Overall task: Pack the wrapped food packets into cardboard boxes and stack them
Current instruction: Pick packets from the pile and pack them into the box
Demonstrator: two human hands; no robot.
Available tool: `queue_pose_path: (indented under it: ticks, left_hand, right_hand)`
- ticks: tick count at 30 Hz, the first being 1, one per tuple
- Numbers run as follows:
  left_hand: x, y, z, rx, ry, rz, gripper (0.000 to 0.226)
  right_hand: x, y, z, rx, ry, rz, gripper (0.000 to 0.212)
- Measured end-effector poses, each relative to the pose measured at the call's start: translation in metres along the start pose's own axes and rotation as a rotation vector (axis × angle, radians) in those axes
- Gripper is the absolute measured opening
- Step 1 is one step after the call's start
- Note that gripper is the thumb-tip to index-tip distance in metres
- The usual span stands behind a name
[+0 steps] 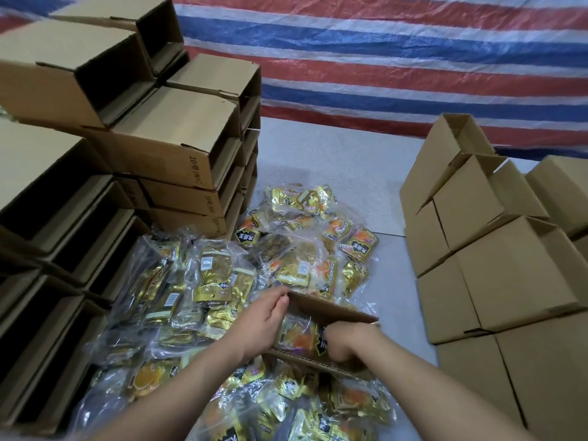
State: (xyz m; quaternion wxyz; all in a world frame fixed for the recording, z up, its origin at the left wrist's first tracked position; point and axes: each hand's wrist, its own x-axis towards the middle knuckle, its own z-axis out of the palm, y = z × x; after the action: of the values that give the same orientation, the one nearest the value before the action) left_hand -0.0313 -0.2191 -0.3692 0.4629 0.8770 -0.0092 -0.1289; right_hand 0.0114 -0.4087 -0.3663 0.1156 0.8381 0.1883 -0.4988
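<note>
An open cardboard box (334, 308) sits amid a heap of clear bags of gold and orange food packets (286, 259). My left hand (267, 316) grips the box's left end, fingers curled over its edge. My right hand (346, 343) reaches into the box, its curled fingers on a bagged bundle of packets (299, 337) that lies inside. More bagged packets (197, 288) spread to the left and toward me (318, 409).
Stacks of open empty cardboard boxes (105, 148), lying on their sides, rise on the left. Closed boxes (502, 259) are stacked on the right. A red, white and blue striped tarp (381, 52) hangs behind. Grey floor (334, 160) shows between the stacks.
</note>
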Motion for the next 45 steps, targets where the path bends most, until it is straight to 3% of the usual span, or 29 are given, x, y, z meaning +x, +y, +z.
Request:
queue_pose_path:
  ticks: [4,10,17,22,27,36,42,45]
  left_hand:
    - [0.001,0.003,0.003,0.006,0.033,-0.009,0.028]
    - [0.002,-0.002,-0.005,-0.047,0.019,-0.026,0.030]
    - [0.001,0.000,0.003,0.030,0.019,-0.012,0.036]
    - [0.000,-0.006,-0.003,-0.031,0.025,-0.019,0.026]
    - [0.000,-0.005,0.001,0.025,0.026,-0.009,0.027]
    - [0.004,-0.009,-0.006,0.050,0.029,-0.058,0.028]
    - [0.008,-0.005,-0.007,0.102,-0.016,-0.031,0.026]
    - [0.010,0.001,0.000,0.068,0.012,-0.012,0.022]
  right_hand:
    - [0.009,-0.008,-0.003,-0.036,0.022,0.003,0.031]
    - [0.008,-0.012,-0.003,-0.011,0.212,-0.132,0.022]
    - [0.024,-0.012,0.006,-0.064,-0.026,-0.115,0.030]
    - [0.021,-0.004,0.001,-0.175,-0.001,-0.110,0.027]
    - [0.023,-0.003,-0.001,-0.391,-0.088,-0.049,0.034]
    - [0.027,-0.012,-0.013,-0.218,-0.215,-0.067,0.049]
    - [0.015,-0.009,-0.017,-0.212,-0.116,-0.071,0.035]
    - [0.006,-0.004,-0.018,-0.026,0.132,-0.130,0.025]
